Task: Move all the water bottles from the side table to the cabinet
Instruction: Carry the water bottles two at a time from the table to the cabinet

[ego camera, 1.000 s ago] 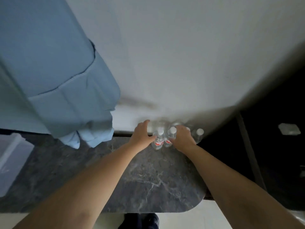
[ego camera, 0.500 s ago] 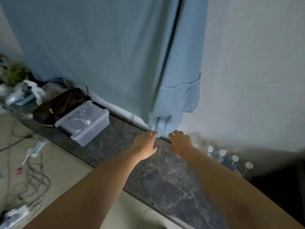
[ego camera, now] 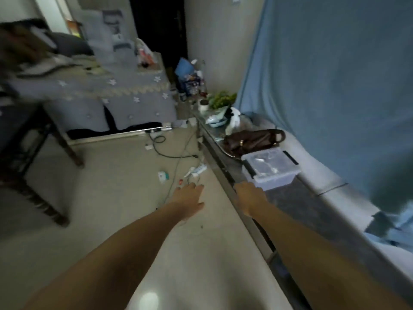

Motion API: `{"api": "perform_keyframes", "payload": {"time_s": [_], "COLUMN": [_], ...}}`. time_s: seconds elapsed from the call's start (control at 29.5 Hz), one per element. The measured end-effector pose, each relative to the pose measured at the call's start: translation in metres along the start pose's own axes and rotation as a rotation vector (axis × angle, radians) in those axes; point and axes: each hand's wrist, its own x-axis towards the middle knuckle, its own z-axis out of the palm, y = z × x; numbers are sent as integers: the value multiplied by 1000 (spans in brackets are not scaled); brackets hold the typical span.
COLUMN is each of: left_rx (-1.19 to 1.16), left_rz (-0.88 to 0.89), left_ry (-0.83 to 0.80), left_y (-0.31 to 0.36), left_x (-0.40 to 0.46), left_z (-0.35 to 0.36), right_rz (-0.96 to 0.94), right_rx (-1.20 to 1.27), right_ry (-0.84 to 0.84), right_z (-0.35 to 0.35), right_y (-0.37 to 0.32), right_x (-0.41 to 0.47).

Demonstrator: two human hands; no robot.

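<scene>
Over the pale floor (ego camera: 107, 198) beside the long dark marble counter (ego camera: 297, 204), both arms reach forward with nothing in them: the left hand (ego camera: 188, 199) hangs above the floor with its fingers straight and relaxed, and the right hand (ego camera: 250, 195) sits over the counter's front edge, its fingers too blurred to read surely but holding nothing. A second ago both hands were pressed round a cluster of water bottles at the wall end of the counter; half a second ago the bottles lay off to the right; now the view has swung left and no water bottle shows anywhere. No label or writing can be read, since the picture is smeared by motion. Just beyond the right hand a clear plastic box (ego camera: 270, 168) with a latched lid stands on the counter, holding pale small items that cannot be made out. Behind it lies a brown handbag (ego camera: 252, 139), then a green plant (ego camera: 222, 99). A blue curtain (ego camera: 335, 86) hangs along the right. Cables (ego camera: 169, 153) trail across the floor.
</scene>
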Motion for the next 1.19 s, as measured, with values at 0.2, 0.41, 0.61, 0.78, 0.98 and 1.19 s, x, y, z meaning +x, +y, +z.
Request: {"api": "perform_keyframes", "payload": {"time_s": [0.2, 0.41, 0.61, 0.78, 0.98, 1.19], "left_rx": [-111, -178, -208, -272, -331, -345], "left_rz": [-331, -530, -641, -734, -865, -929], "left_ry": [32, 63, 145, 167, 151, 180], "left_y": [-146, -251, -357, -443, -529, -627], "left_x": [-62, -77, -27, 15, 47, 87], "left_z": [-6, -8, -37, -59, -61, -67], "right_rz": [-259, -444, -602, -673, -737, -802], "right_rx": [-55, -99, -134, -153, -182, -201], "right_ry": [-22, -62, -27, -48, -98, -114], "right_z": [-16, -23, -49, -78, -83, -83], "right_y": [-152, -267, -367, -432, -496, -575], "right_x": [65, 133, 250, 344, 420, 499]}}
